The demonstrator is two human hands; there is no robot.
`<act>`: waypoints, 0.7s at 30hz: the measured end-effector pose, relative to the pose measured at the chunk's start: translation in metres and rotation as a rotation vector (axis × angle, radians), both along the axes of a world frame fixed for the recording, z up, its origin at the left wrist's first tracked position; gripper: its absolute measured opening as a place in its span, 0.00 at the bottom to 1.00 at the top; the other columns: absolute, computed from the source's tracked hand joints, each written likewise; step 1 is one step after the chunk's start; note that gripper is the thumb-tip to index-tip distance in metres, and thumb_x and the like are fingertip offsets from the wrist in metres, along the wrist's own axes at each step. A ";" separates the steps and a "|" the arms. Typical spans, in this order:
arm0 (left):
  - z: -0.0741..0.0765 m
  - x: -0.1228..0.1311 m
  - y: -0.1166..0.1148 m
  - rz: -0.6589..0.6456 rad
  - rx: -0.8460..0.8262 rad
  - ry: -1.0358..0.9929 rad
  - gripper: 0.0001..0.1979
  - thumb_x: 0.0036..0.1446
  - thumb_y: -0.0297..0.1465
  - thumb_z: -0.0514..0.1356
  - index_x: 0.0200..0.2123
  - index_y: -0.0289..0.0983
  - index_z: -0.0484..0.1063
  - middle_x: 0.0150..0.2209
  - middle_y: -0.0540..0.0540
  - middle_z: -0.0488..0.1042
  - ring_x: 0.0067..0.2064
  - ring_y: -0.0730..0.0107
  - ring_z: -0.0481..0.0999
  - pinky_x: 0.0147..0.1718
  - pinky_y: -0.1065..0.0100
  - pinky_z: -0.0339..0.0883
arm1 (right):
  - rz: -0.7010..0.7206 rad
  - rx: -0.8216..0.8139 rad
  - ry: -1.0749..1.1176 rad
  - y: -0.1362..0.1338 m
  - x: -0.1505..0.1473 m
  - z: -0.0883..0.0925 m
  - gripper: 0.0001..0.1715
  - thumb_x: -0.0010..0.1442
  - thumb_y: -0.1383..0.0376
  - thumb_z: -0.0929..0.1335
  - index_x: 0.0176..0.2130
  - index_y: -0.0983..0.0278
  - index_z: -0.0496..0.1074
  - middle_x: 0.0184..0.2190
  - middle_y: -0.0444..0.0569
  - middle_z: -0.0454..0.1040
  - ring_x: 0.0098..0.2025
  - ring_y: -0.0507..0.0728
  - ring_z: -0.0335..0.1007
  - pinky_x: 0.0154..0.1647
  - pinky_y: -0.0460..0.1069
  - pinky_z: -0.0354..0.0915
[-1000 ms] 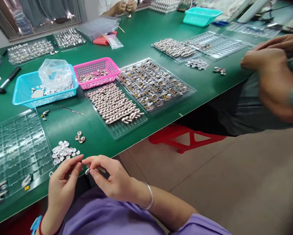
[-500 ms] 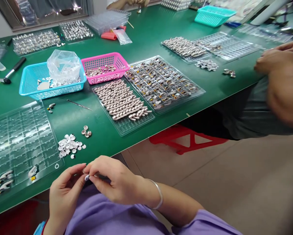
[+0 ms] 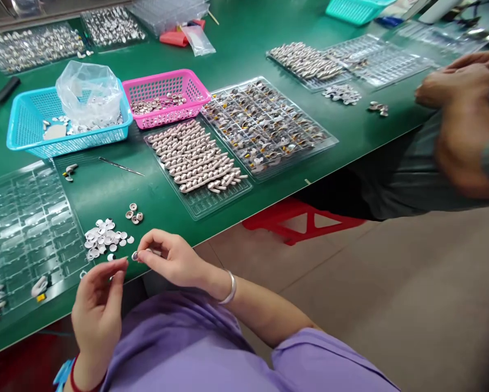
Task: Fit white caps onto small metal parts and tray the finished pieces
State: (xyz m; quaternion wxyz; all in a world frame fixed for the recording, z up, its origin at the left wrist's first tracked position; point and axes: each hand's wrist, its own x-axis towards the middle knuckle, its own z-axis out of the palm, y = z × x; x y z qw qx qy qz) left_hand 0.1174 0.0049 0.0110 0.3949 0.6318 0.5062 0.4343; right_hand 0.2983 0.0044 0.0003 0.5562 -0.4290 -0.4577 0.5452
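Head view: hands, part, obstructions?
Right hand pinching small part. Left hand apart from it, grip unclear. White discs just beyond left hand; nothing visibly blocking.

Green table (image 3: 244, 54); red stool (image 3: 264, 219) on brownish floor (image 3: 350, 305).

The bare left hand (image 3: 98, 307) is standing nearly upright above its wrist (image 3: 90, 363), which is wearing a thin red band (image 3: 73, 375). Its thumb and forefinger are pointing toward the other hand, their tips sitting slightly apart. The bare right hand (image 3: 173, 261) is hovering just beside it, a small gap separating the two. Its thumb and forefinger are pressing together in a pinch. The right forearm (image 3: 266, 313), wearing a smooth silver metal bangle (image 3: 232, 285), is slanting into a loose purple fabric sleeve (image 3: 326, 348).
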 end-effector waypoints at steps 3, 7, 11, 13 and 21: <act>-0.016 -0.027 -0.011 -0.206 0.289 0.027 0.14 0.54 0.16 0.61 0.41 0.39 0.75 0.39 0.47 0.81 0.34 0.70 0.82 0.34 0.70 0.78 | 0.040 -0.098 0.314 0.003 0.014 -0.002 0.15 0.57 0.57 0.73 0.33 0.65 0.68 0.30 0.45 0.74 0.32 0.51 0.71 0.38 0.47 0.69; -0.030 -0.061 -0.018 -0.445 0.422 0.217 0.19 0.51 0.14 0.61 0.44 0.38 0.75 0.39 0.45 0.82 0.36 0.66 0.82 0.34 0.68 0.77 | 0.055 -0.092 0.475 0.008 0.023 -0.004 0.19 0.53 0.55 0.76 0.31 0.65 0.69 0.28 0.45 0.74 0.30 0.50 0.72 0.36 0.47 0.70; -0.014 -0.064 -0.011 -0.314 0.459 0.386 0.18 0.53 0.18 0.63 0.45 0.41 0.75 0.37 0.46 0.81 0.33 0.66 0.79 0.33 0.66 0.74 | 0.044 -0.068 0.524 0.010 0.026 -0.005 0.19 0.52 0.55 0.77 0.31 0.65 0.70 0.28 0.44 0.74 0.29 0.50 0.71 0.34 0.46 0.69; 0.001 -0.051 0.001 -0.203 0.492 0.519 0.16 0.54 0.21 0.64 0.45 0.42 0.75 0.37 0.45 0.79 0.32 0.66 0.76 0.34 0.64 0.71 | -0.003 -0.042 0.530 0.010 0.030 -0.004 0.19 0.51 0.55 0.77 0.31 0.65 0.70 0.28 0.44 0.74 0.29 0.49 0.70 0.33 0.45 0.68; 0.032 0.039 0.095 -0.326 0.558 0.847 0.13 0.63 0.37 0.56 0.41 0.43 0.81 0.35 0.42 0.76 0.34 0.58 0.71 0.37 0.59 0.64 | -0.101 -0.033 0.545 0.011 0.043 -0.002 0.20 0.50 0.55 0.77 0.31 0.65 0.69 0.27 0.43 0.73 0.27 0.49 0.69 0.31 0.45 0.68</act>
